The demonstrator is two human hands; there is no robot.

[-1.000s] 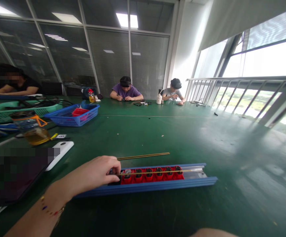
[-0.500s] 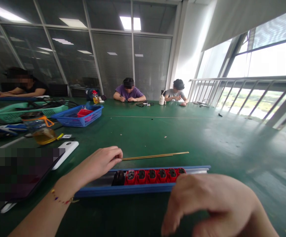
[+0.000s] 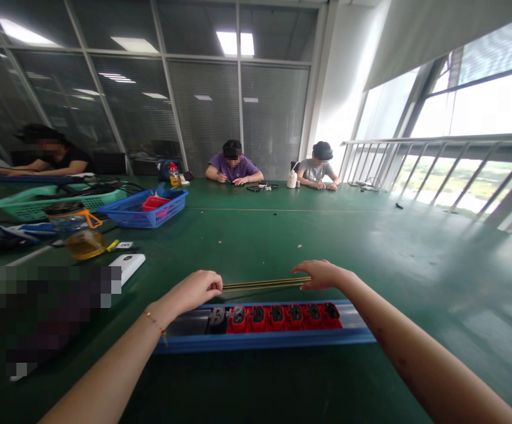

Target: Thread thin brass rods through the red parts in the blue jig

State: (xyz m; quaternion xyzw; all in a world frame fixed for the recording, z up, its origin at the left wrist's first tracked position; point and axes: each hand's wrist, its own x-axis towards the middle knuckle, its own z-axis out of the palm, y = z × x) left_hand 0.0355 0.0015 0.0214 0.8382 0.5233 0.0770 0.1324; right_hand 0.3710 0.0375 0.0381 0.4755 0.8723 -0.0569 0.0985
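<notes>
lining up along the thin brass-coloured rods (image 3: 265, 285), the two hands now sit at opposite ends of them, at the lower centre of the frame. a second ago a rod lay across the row of red blocks (image 3: 277, 318); it is gone from there, and the rods lie together on the green worktop (image 3: 415, 265), just beyond the blue-edged channel (image 3: 265, 341). there look to be three, though one line may be a shadow. the right hand (image 3: 324, 275), a blur over the channel half a second ago, has come to their right ends, thumb and forefinger spread around them. the left hand (image 3: 199, 287) is at their left ends, fingers curled together; whether it pinches them or only touches is hidden, so i cannot tell. for the work, this seems to mean that both ends are within reach at once and the row is uncovered, one black block (image 3: 217, 320) at its left end.

for writing, a small white tag (image 3: 125, 245) beside the jar (image 3: 83, 235), left of centre, carries a dark mark, perhaps a single character, too small to read surely. no brand name is legible on the blocks or channel.
</notes>
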